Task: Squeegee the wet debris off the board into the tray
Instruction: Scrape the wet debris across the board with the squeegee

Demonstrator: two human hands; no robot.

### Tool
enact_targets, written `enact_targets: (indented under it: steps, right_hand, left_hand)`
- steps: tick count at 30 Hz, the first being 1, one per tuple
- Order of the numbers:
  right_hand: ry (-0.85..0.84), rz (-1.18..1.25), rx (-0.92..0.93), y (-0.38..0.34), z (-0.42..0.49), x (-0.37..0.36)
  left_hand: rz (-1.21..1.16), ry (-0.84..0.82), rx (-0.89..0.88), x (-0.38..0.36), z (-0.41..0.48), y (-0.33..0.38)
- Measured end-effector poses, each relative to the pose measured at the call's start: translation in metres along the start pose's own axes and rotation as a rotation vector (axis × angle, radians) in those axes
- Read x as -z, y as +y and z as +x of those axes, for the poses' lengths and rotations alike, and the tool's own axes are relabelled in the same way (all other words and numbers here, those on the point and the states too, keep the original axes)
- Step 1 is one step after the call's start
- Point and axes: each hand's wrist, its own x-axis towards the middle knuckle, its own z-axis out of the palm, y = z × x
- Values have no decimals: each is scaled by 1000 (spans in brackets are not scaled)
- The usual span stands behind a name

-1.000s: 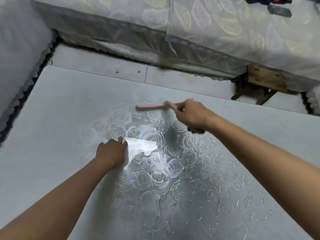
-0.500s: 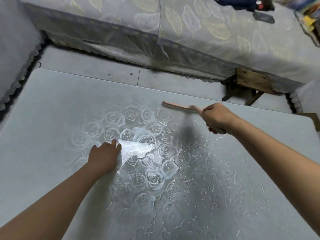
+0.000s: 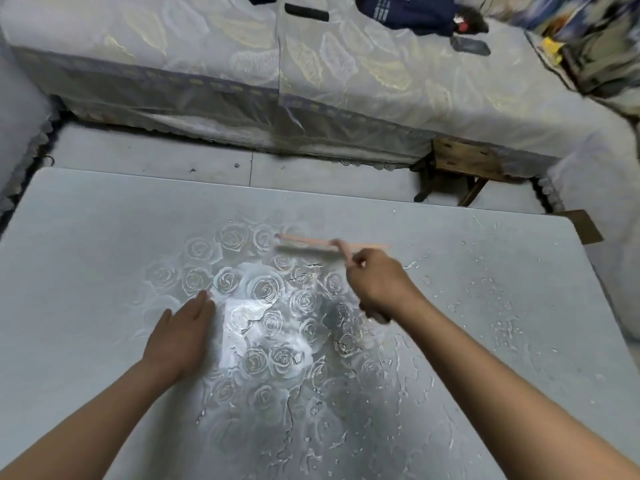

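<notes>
A large grey board (image 3: pixel 86 244) with a rose pattern fills the lower view; its middle and right are wet, with water streaks and small white bits (image 3: pixel 502 327) scattered over it. My right hand (image 3: pixel 379 285) grips the handle of a pink squeegee (image 3: pixel 311 242), whose blade lies across the board just beyond my knuckles, blurred by motion. My left hand (image 3: pixel 183 332) rests flat on the board with straight fingers, left of a bright wet glare patch. No tray is in view.
A bed with a leaf-patterned cover (image 3: pixel 346 74) runs along the far side, with dark clothes and a phone on it. A wooden stool (image 3: pixel 464 168) stands under its edge at the right. Tiled floor (image 3: pixel 156 161) shows between board and bed.
My right hand and the squeegee have shifted to the right along the far part of the board. My left hand's fingers have straightened and lie flat. The view has tilted upward.
</notes>
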Motion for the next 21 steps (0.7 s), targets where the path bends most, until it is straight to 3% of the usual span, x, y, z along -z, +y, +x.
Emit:
enact_targets:
  steps: [3,10,16,21]
  right_hand:
    - [45,9,-64,7,23,5]
    - [-26,31,-62,39,-26,-30]
    - [-49,-224,298,-19,-31,-45]
    - [-276,-443,548,-96,1,-94]
  left_hand:
    - [33,26,22,-8,-12,-3]
    - [69,-122,106,-17,-26,-18]
    - [54,-121,133,-11,-34,-37]
    - [37,-130,181,-10,-44,-63]
